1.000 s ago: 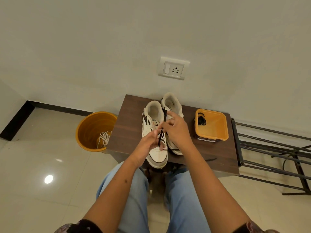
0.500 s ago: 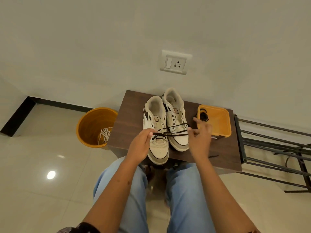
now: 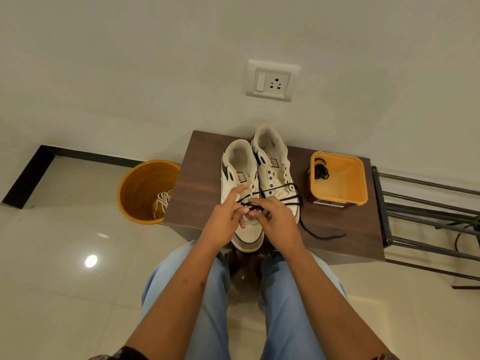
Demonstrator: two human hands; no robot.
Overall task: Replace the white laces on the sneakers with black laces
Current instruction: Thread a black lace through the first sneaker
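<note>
Black lace (image 3: 281, 197) pinched between left hand (image 3: 224, 222), right hand (image 3: 275, 220)

Sneakers (image 3: 255, 178): your two white shoes sit side by side on the table.
Black lace (image 3: 291, 197): goes through the right shoe, one end lies loose.
White laces (image 3: 162, 203): in the orange bucket.

hands: spread → together over left sneaker (image 3: 240, 193) | black lace (image 3: 283, 197) slack (tail on table)
</note>
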